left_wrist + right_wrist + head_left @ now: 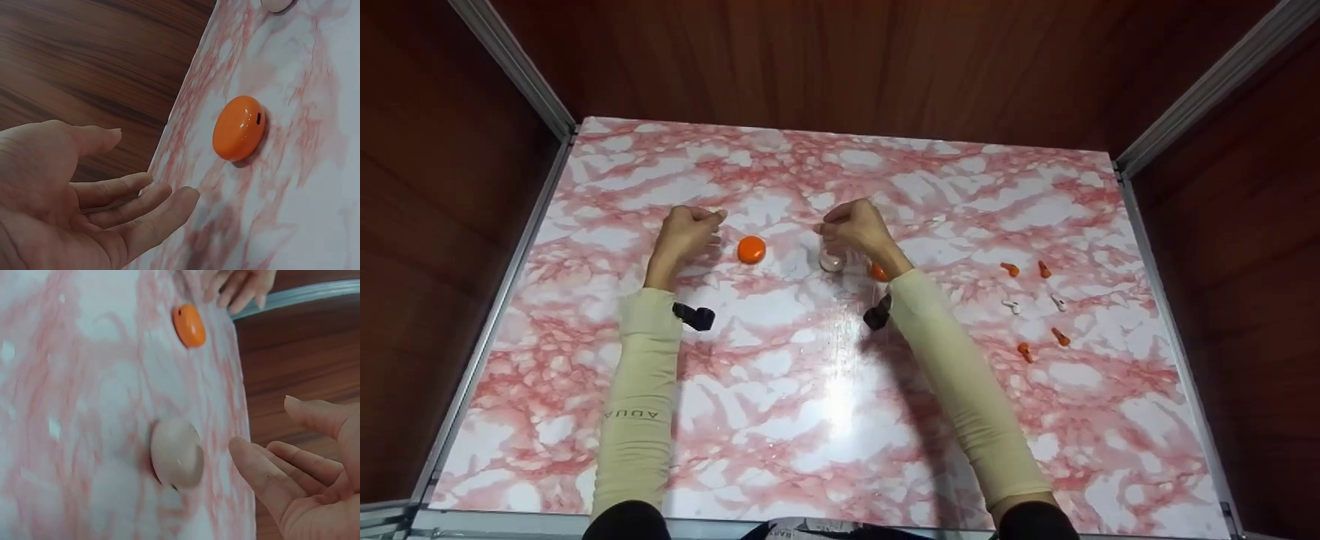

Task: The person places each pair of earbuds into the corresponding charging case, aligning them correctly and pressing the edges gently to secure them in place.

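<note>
My left hand (685, 234) is raised beside a round orange earbud case (751, 249), to its left. In the left wrist view its fingers are loosely spread with nothing in them, and the case (239, 128) shows a charging port on its side. Over a white earbud case (831, 262) hangs my right hand (856, 227), its fingers apart and empty in the right wrist view, next to that white case (177, 453). A second orange case (879, 272) lies partly hidden behind the right wrist. All cases look closed.
On the right of the marbled table (780, 450) lie several loose earbuds: orange ones, such as an upper earbud (1010, 269) and a lower earbud (1025, 352), and a white pair (1012, 307). Brown wooden panels (840, 67) stand around the table's back and sides.
</note>
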`<state>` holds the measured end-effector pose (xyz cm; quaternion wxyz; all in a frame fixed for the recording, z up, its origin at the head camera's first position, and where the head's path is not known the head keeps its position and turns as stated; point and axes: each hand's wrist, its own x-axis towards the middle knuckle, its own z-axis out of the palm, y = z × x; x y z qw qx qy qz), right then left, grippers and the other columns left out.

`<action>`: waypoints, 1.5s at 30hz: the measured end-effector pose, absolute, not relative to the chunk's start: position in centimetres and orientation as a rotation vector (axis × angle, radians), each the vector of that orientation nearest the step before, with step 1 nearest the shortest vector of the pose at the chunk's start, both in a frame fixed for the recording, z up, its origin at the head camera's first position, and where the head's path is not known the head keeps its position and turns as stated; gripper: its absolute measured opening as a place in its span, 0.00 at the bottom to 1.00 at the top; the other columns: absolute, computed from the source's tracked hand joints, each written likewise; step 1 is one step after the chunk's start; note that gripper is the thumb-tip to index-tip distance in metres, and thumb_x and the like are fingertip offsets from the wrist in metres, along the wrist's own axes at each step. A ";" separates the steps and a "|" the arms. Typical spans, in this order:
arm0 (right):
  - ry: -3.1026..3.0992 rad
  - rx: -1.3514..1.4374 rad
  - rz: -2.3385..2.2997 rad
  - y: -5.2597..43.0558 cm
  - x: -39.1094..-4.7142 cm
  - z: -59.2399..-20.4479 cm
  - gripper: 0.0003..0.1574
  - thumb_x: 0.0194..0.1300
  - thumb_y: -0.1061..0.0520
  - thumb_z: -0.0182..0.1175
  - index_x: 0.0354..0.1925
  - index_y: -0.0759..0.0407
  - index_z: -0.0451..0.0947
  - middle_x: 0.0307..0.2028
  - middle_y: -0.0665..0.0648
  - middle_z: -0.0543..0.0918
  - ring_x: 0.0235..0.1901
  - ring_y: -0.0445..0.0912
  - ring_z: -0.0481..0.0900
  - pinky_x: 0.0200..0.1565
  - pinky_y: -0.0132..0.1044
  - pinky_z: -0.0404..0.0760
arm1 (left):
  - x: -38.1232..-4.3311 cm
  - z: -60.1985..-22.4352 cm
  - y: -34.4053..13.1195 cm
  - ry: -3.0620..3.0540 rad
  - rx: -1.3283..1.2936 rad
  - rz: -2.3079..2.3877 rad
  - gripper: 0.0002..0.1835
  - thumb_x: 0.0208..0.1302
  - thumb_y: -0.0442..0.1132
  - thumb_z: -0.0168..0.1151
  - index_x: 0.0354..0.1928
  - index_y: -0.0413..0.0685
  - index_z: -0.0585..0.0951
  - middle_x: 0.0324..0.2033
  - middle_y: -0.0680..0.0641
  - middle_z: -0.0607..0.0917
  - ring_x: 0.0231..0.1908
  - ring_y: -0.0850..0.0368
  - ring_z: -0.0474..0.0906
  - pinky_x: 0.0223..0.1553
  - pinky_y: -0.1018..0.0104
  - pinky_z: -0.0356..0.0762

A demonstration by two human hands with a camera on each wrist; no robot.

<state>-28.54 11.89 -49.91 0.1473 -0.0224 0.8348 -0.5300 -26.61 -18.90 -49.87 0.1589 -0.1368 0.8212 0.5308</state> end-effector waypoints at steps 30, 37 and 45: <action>2.013 0.020 -1.672 4.6 -27.8 -54.8 0.15 0.71 0.63 0.66 0.52 0.70 0.87 0.49 0.71 0.90 0.46 0.57 0.92 0.49 0.44 0.94 | -25.1 -53.6 -17.2 2.206 -0.544 1.666 0.25 0.77 0.47 0.61 0.63 0.33 0.80 0.39 0.44 0.89 0.33 0.59 0.90 0.46 0.64 0.93; 2.210 0.041 -1.625 3.4 -28.2 -54.3 0.11 0.68 0.59 0.70 0.44 0.66 0.91 0.38 0.66 0.93 0.35 0.51 0.93 0.39 0.37 0.94 | -25.6 -53.4 -16.8 2.203 -0.557 1.730 0.24 0.75 0.45 0.63 0.62 0.31 0.81 0.36 0.46 0.89 0.31 0.60 0.89 0.44 0.66 0.92; 2.395 0.004 -1.459 2.4 -27.7 -54.2 0.11 0.68 0.56 0.71 0.38 0.64 0.93 0.33 0.63 0.93 0.33 0.51 0.92 0.37 0.34 0.91 | -25.5 -53.8 -16.2 2.236 -0.570 1.691 0.21 0.74 0.44 0.63 0.58 0.33 0.83 0.33 0.48 0.89 0.29 0.62 0.88 0.44 0.68 0.92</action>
